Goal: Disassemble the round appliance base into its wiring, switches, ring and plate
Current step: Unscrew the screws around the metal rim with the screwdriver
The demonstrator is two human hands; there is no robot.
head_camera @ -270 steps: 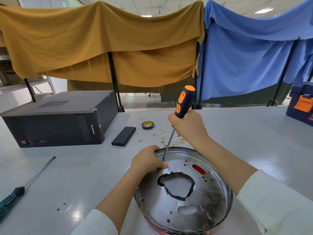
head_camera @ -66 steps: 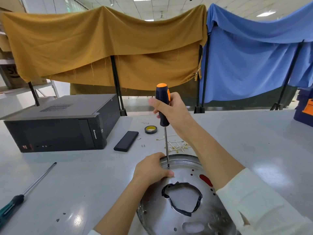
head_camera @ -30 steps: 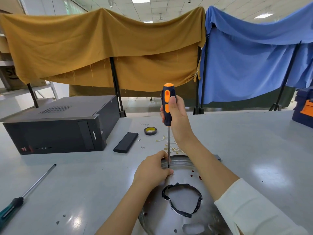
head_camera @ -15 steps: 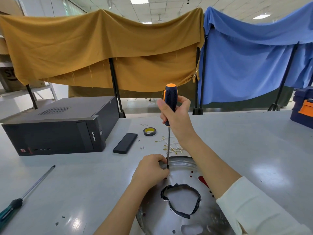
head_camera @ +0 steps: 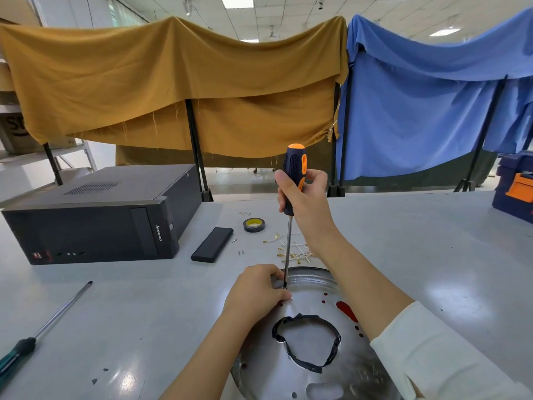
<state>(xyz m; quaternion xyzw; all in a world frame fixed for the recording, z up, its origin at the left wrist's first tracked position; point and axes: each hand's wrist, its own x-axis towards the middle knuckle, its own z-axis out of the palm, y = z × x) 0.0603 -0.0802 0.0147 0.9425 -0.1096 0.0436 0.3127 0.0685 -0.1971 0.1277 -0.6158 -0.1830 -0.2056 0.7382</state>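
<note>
The round metal appliance base (head_camera: 311,287) lies on the grey table near the bottom centre, its shiny plate dotted with holes and red openings. A black taped ring (head_camera: 331,327) edges the plate's middle hole. My right hand (head_camera: 305,197) grips the orange-and-black screwdriver (head_camera: 294,174) upright, tip set on the plate's far left rim. My left hand (head_camera: 256,293) rests on that rim beside the tip, its fingers curled around the shaft's lower end. A bundle of pale wires with terminals (head_camera: 291,252) lies just behind the base.
A black desktop computer case (head_camera: 98,220) stands at left. A black flat bar (head_camera: 212,244), a yellow tape roll (head_camera: 253,225) and tiny screws (head_camera: 240,252) lie behind the base. A long green-handled screwdriver (head_camera: 43,330) lies at left front. A blue toolbox (head_camera: 516,186) sits far right.
The screwdriver stays upright on the same rim spot. My right hand has shifted its grip around the handle, and my left hand stays at the tip.
</note>
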